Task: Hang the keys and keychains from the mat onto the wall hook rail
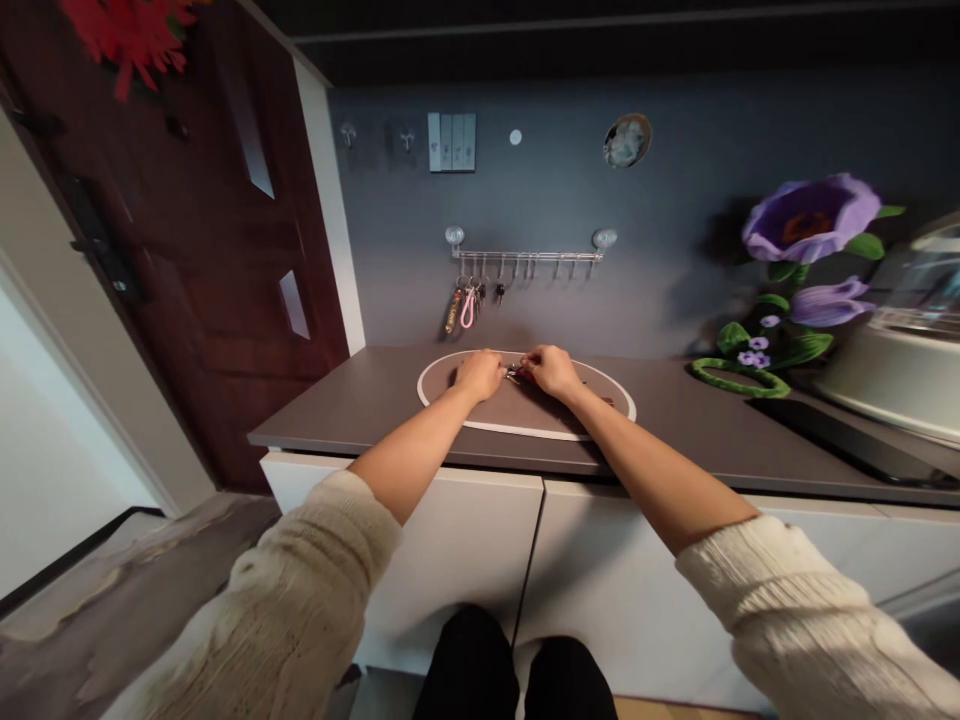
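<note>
Both hands are close together over an oval brown mat (pixel 517 415) with a white border, on the counter. My left hand (pixel 481 375) has its fingers closed at the left end of a small shiny metal piece, which looks like part of a bunch of keys (pixel 512 371). My right hand (pixel 552 372) pinches the right side of the same bunch, where a bit of red shows under the fingers. Most of the bunch is hidden by my hands. A small brown thing (pixel 607 401) lies on the mat to the right of my right wrist.
On the wall behind hangs a clear hook rail (pixel 529 256) with several keys, a pink loop (pixel 467 308) among them. Purple artificial flowers (pixel 811 222) and a white domed appliance (pixel 892 370) stand at the right. A dark red door (pixel 187 250) is at the left.
</note>
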A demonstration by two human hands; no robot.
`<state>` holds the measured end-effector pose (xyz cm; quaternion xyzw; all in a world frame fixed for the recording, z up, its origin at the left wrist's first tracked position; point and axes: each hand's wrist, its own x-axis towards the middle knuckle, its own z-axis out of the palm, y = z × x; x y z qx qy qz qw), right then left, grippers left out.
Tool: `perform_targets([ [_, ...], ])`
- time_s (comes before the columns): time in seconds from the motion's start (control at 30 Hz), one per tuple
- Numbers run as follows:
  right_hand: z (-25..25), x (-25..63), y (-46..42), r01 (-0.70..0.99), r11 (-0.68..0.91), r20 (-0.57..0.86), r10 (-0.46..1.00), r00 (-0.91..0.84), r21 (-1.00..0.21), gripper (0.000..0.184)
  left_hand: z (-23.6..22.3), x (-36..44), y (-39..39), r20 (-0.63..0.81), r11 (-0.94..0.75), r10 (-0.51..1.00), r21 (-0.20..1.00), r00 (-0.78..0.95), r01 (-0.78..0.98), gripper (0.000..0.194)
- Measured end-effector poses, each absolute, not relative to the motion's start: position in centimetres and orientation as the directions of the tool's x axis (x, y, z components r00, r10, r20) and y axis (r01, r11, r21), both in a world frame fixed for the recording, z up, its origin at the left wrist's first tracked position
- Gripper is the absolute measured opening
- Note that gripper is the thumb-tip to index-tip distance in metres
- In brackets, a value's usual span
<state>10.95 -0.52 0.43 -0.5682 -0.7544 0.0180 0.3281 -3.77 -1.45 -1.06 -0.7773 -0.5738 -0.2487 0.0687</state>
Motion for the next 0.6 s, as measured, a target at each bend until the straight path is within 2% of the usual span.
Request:
perform_targets([
  [0.13, 0.2, 10.5, -0.7, 0.890, 0.368, 0.473, 0.856, -0.210, -0.270, 0.020, -1.3, -3.6, -1.2, 0.457, -0.334, 0.855, 0.125, 0.244, 0.934, 0.027],
  [0.3, -0.1, 10.3, -0.9, 0.910, 0.335, 0.459, 0.866, -0.197, -0.242, 0.021, -1.4, -3.5, -0.8, 0.448, -0.315, 0.861, 0.094, 0.243, 0.944, 0.029],
  [0.6, 0.0, 10.1, -1.7, 0.931, 0.310, 0.448, 0.872, -0.197, -0.193, 0.022, -1.3, -3.5, -0.9, 0.469, -0.280, 0.860, 0.109, 0.199, 0.954, 0.028],
])
